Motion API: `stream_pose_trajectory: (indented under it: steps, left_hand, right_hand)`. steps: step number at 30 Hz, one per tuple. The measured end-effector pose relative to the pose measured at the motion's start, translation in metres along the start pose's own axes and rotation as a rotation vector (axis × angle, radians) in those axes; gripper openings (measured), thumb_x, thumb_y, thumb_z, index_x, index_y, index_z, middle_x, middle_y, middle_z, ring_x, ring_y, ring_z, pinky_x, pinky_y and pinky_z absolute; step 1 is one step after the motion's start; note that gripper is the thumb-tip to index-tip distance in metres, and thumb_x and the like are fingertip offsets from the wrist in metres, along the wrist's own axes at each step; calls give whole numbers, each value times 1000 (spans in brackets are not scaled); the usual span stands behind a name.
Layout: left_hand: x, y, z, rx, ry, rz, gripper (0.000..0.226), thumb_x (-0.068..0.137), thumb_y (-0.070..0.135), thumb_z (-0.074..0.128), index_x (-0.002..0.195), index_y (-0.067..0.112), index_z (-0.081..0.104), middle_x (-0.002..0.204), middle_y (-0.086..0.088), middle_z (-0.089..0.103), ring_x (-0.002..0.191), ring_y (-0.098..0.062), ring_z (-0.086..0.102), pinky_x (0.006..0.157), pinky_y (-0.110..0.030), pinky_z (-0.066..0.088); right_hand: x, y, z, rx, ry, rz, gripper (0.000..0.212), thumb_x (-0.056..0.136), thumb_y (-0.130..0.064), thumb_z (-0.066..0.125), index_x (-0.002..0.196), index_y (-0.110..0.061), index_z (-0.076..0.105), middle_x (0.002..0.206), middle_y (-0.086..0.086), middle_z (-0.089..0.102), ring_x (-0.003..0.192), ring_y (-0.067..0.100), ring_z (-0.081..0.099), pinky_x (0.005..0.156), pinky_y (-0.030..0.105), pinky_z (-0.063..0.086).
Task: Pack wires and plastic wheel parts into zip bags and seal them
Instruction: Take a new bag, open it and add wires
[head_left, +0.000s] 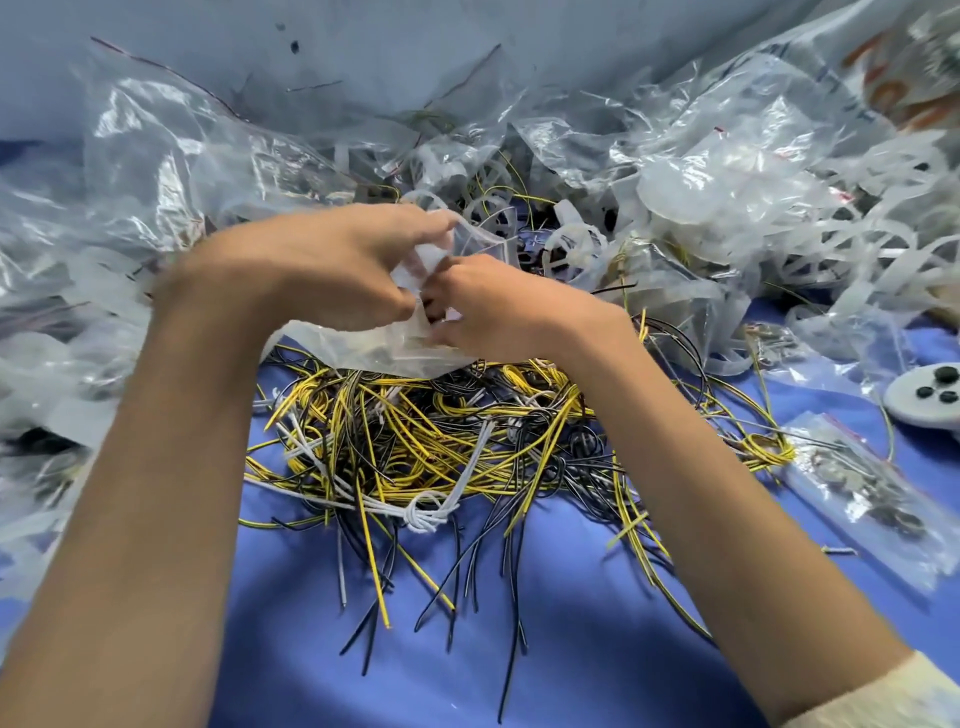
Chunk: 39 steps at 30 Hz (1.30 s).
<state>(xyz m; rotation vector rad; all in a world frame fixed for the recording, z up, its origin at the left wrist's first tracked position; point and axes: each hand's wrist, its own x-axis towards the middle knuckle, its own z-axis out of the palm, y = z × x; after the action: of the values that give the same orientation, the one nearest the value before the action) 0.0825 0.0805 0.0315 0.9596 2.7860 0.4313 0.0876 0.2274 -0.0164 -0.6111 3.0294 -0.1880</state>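
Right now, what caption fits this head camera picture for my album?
Left hand and right hand grip a clear zip bag above tangled wires.

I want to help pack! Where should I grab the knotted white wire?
Pinch the white wire at its knot, from above on the near side. The knot sits on top at the near edge of the wire pile, gathering the strands; farther up they tangle.

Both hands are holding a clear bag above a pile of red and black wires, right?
Not quite. The head view shows the left hand and right hand holding the bag above the wires, but they're yellow and black, not red.
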Motion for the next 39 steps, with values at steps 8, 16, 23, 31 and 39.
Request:
stream_pose_trajectory:
  steps: [8, 16, 23, 31, 39]
  left_hand:
    - [8, -9, 5, 38, -23, -47, 71, 85, 11, 61, 147, 22, 28, 147, 4, 37, 125, -14, 43, 107, -33, 33]
    - [6, -19, 5, 58, 61, -141, 75, 85, -2, 50, 150, 24, 22, 143, 4, 42, 111, -10, 46, 86, -24, 36]
    - [6, -18, 5, 59, 9, -128, 69, 88, 6, 51, 148, 27, 26, 143, 6, 41, 110, -9, 44, 92, -23, 35]
    - [7, -15, 3, 99, -51, -111, 61, 93, 29, 53, 147, 26, 25, 144, 1, 41, 126, -20, 44, 106, -36, 36]
    - [10, -11, 6, 86, -21, -61, 63, 94, 33, 52, 148, 38, 19, 153, 7, 26, 136, -14, 31, 108, -28, 24]
  right_hand:
    - [-25, 19, -32, 406, 62, -3, 15, 89, -15, 62, 100, -14, 72, 81, -14, 69, 69, -10, 62, 66, 6, 45]
    - [-48, 47, -50, 213, 6, 192, 10, 78, -27, 73, 88, -28, 73, 79, -14, 70, 77, 3, 65, 78, 30, 54]
    - [-36, 52, -32, 56, -170, 358, 41, 74, -35, 77, 112, -27, 64, 105, -4, 65, 98, 19, 59, 88, 35, 49]
    - [-43, 66, -37, 122, 38, 281, 23, 80, -14, 70, 99, -26, 74, 79, -6, 70, 59, -3, 55, 66, 23, 47]
    - [-65, 74, -61, 326, 304, 187, 22, 81, -10, 69, 97, -25, 72, 73, -12, 71, 53, -2, 60, 49, 7, 45]
